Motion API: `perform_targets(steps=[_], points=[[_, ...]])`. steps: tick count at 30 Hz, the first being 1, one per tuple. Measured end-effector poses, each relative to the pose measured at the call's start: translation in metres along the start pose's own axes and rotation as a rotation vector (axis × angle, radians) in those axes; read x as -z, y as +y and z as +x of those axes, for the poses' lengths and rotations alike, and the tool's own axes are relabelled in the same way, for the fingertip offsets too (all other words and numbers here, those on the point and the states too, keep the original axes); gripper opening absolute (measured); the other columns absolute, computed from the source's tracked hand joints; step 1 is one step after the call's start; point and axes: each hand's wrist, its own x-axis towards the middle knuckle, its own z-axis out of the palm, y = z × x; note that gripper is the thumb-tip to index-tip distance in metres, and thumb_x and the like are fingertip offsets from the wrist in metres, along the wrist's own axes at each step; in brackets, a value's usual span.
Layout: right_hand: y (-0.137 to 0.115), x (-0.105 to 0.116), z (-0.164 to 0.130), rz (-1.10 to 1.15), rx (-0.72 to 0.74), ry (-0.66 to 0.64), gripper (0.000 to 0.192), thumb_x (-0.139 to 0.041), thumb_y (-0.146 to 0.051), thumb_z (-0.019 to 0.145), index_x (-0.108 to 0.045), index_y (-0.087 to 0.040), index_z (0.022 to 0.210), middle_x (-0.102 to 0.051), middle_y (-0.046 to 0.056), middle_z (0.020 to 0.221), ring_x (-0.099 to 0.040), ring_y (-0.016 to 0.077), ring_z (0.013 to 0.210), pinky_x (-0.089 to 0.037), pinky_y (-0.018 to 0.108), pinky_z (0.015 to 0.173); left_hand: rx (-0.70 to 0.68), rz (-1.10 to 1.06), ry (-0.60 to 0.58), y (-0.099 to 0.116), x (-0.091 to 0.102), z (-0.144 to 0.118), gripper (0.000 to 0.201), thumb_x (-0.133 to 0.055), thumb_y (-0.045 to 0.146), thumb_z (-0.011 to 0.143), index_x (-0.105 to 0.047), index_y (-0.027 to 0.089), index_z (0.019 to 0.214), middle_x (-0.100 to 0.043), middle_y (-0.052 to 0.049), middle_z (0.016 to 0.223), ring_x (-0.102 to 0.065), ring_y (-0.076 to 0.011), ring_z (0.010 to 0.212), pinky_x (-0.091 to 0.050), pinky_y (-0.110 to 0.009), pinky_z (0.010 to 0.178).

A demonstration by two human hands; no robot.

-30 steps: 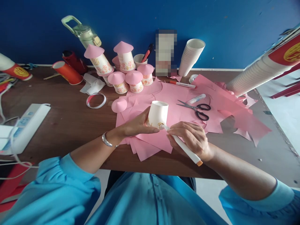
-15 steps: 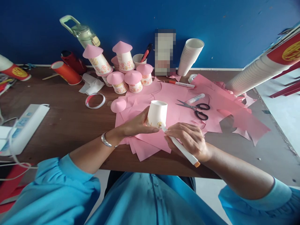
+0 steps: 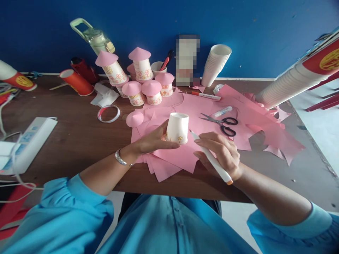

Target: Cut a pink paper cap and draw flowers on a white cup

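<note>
Head view of a craft table. The left hand (image 3: 155,141) grips an upturned white paper cup (image 3: 177,128), fingers curled around its left side and lower rim; the cup stands mouth-down on a stack of pink paper sheets (image 3: 182,157) near the front edge of the brown table (image 3: 71,137). Small yellow drawings show near the cup's lower edge. The right hand (image 3: 221,153) is closed around a white marker (image 3: 210,158) with an orange end cap; the marker tip points up and left, just beside the cup's right side, apart from it. The two hands are apart, one on each side of the cup.

To the left of the cup, a loose pink paper cone (image 3: 134,119) lies on the table, and a ring of tape (image 3: 108,113) lies further left. Behind the cup, a cluster of decorated cups with pink cone tops (image 3: 143,83) stands near the blue wall (image 3: 265,31). Black-handled scissors (image 3: 222,124) lie on the pink paper to the right of the cup, with a glue stick (image 3: 221,112) just behind them and a second pen (image 3: 206,95) further back. A stack of plain white cups (image 3: 215,65) leans by the wall. A white power strip (image 3: 26,143) rests at the left edge of the table. Blue sleeves (image 3: 66,211) fill the foreground.
</note>
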Motion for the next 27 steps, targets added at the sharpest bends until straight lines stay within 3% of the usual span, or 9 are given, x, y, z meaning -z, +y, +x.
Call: perform_targets(steps=[9, 12, 18, 27], points=[[0.0025, -0.0022, -0.0023, -0.012, -0.013, -0.021, 0.037, -0.066, -0.021, 0.102, -0.059, -0.018, 0.139, -0.079, 0.010, 0.104, -0.080, 0.0231, 0.089, -0.069, 0.033, 0.068, -0.070, -0.140, -0.050, -0.0022, 0.0003, -0.0001, 0.062, -0.085, 0.044, 0.086, -0.061, 0.029, 0.141, -0.067, -0.011, 0.139, -0.060, -0.0340, 0.135, -0.048, -0.052, 0.113], [0.0012, -0.0031, -0.0032, 0.008, 0.008, -0.058, 0.035, -0.066, -0.018, 0.102, -0.060, -0.015, 0.137, -0.079, 0.012, 0.105, -0.081, 0.0225, 0.091, -0.069, 0.032, 0.072, -0.042, -0.069, -0.074, 0.0014, -0.0006, -0.0002, 0.070, -0.089, 0.045, 0.081, -0.058, 0.027, 0.141, -0.066, -0.011, 0.137, -0.060, -0.0330, 0.132, -0.047, -0.053, 0.113], [0.0005, -0.0056, -0.0044, 0.077, 0.031, -0.062, 0.038, -0.067, -0.018, 0.102, -0.059, -0.017, 0.139, -0.080, 0.012, 0.108, -0.081, 0.0245, 0.097, -0.071, 0.036, 0.076, -0.005, -0.019, -0.009, -0.0025, -0.0010, 0.0012, 0.088, -0.093, 0.043, 0.077, -0.049, 0.028, 0.151, -0.067, -0.010, 0.129, -0.061, -0.0309, 0.124, -0.050, -0.050, 0.106], [-0.0003, -0.0029, 0.0006, 0.067, -0.009, 0.025, 0.030, -0.069, -0.011, 0.096, -0.064, -0.017, 0.124, -0.075, 0.005, 0.085, -0.075, 0.0200, 0.073, -0.064, 0.032, 0.063, -0.014, -0.124, -0.003, 0.0021, 0.0002, -0.0024, 0.055, -0.093, 0.047, 0.075, -0.072, 0.037, 0.125, -0.071, -0.005, 0.127, -0.063, -0.0324, 0.125, -0.049, -0.056, 0.114]])
